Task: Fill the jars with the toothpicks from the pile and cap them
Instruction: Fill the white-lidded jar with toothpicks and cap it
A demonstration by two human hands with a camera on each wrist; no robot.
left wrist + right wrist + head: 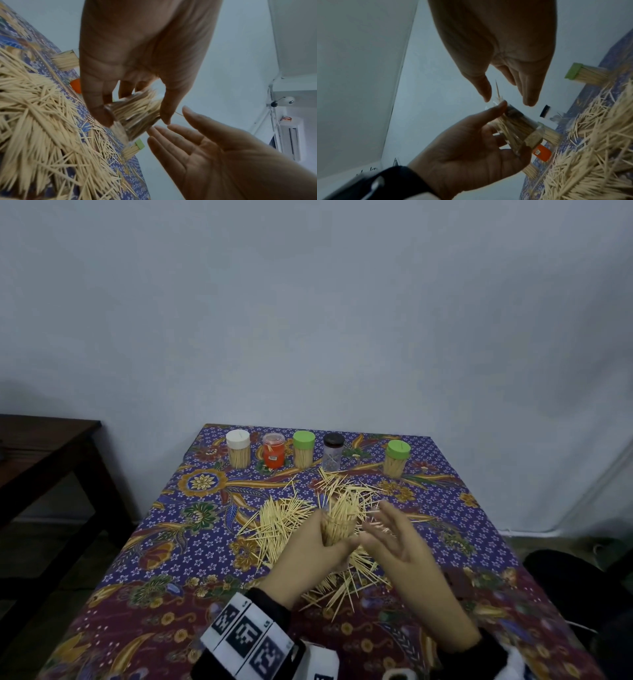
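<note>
My left hand [334,537] grips a clear uncapped jar [339,529] packed with toothpicks that stick out of its top, held a little above the table. In the left wrist view its fingers [96,102] and thumb wrap the jar [137,112]. My right hand [380,522] hovers just right of the jar with fingers spread and holds nothing; the right wrist view shows this hand [507,101] just past the jar [525,125] mouth, where one toothpick [497,89] pokes up. The loose toothpick pile [281,525] spreads over the cloth under and around both hands.
Several jars line the table's far edge: white-capped [238,451], red [273,453], green-capped [303,451], dark-capped [333,451] and another green-capped [397,457]. The patterned tablecloth [164,546] covers the table. A dark wooden table [41,453] stands at the left.
</note>
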